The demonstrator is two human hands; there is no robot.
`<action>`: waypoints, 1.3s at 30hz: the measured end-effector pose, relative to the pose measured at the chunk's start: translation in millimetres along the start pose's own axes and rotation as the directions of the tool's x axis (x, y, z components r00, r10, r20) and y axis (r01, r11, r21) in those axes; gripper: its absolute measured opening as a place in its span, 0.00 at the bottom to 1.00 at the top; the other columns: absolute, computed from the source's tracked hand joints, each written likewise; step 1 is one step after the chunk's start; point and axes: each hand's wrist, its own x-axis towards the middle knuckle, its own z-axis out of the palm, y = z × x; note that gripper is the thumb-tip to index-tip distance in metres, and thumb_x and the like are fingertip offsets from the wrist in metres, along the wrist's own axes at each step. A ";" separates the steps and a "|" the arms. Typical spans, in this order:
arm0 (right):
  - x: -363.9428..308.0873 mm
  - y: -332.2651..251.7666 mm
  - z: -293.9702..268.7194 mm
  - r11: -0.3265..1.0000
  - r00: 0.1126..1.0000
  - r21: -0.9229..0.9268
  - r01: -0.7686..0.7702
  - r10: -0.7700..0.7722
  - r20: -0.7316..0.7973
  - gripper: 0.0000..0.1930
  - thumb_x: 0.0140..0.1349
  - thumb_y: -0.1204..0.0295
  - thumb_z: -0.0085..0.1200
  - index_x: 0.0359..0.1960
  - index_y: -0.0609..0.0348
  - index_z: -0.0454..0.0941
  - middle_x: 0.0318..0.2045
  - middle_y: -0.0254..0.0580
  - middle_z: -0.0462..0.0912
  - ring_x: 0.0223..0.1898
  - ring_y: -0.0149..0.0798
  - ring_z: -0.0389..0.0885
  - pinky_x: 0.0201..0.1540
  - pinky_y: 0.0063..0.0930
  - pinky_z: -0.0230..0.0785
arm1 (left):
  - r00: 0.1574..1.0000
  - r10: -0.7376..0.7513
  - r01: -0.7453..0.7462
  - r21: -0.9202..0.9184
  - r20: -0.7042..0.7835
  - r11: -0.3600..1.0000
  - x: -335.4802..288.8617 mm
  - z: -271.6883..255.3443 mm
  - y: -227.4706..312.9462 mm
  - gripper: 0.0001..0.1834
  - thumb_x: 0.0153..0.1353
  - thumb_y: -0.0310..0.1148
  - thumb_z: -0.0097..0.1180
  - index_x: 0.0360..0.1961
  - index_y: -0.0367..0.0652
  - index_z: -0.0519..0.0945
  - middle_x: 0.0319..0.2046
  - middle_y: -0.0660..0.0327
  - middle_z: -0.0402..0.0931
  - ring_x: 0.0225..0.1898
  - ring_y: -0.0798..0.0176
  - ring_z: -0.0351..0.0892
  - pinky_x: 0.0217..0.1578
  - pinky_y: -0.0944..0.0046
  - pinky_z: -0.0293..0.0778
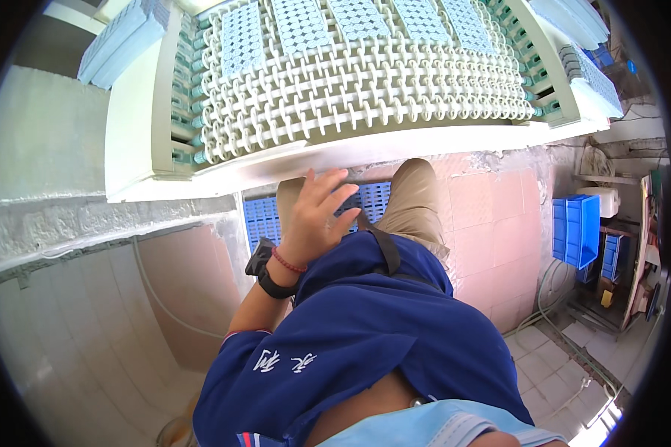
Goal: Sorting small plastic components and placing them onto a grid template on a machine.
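Pale blue face mask (425,426) nearest, below the wearer's chin line; then the navy shirt (380,328), and beyond it the roller conveyor (455,137).

Left hand (322,216): raised before the conveyor's front edge, fingers apart and loosely curled, nothing seen between them. Fingertips overlap that edge from above; contact cannot be told. Right hand: out of sight, so its state cannot be told.

Progress, as I judge it: partway. Five light blue panels (300,26) with a round-cell pattern already lie side by side on the white rollers (343,86), towards the far edge. Off the rollers, one panel stack (123,41) sits at the conveyor's far left corner; a second stack (574,21) and a third stack (590,80) sit along its right edge. How many panels remain in them, I can't count.

Containers: blue crates (576,231) beyond the conveyor's near right corner, insides hidden from here. White jug (601,201) just behind them, contents not visible. Blue lattice plastic (373,200) below the front edge, around the legs (crate or pallet, hard to say).
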 end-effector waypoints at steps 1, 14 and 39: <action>-1.2 0.0 0.3 1.000 1.000 0.006 -0.015 0.015 -0.008 0.05 0.46 0.74 0.57 0.25 0.61 0.80 0.20 0.45 0.79 0.22 0.37 0.77 0.26 0.29 0.67 | 1.000 0.021 -0.020 -0.020 0.007 1.000 1.6 2.3 1.4 0.19 0.48 0.27 0.63 0.43 0.42 0.77 0.50 0.54 0.71 0.53 0.51 0.69 0.61 0.45 0.53; 11.0 -21.2 -12.9 0.992 0.990 0.044 -0.116 0.120 -0.077 0.05 0.46 0.74 0.56 0.26 0.61 0.80 0.20 0.47 0.78 0.21 0.39 0.77 0.26 0.30 0.67 | 0.996 -0.055 0.063 -0.116 0.068 0.991 -8.1 0.4 -2.7 0.16 0.48 0.26 0.62 0.41 0.42 0.77 0.47 0.54 0.73 0.50 0.51 0.72 0.59 0.48 0.59; 155.0 -300.2 37.1 -0.068 0.197 -0.308 0.949 -0.635 0.747 0.06 0.38 0.73 0.52 0.17 0.63 0.77 0.18 0.52 0.77 0.24 0.52 0.78 0.27 0.42 0.69 | 0.778 -0.555 0.552 -0.099 -0.294 0.828 -125.8 -64.5 67.5 0.14 0.48 0.20 0.59 0.39 0.35 0.78 0.41 0.50 0.78 0.43 0.51 0.77 0.45 0.61 0.72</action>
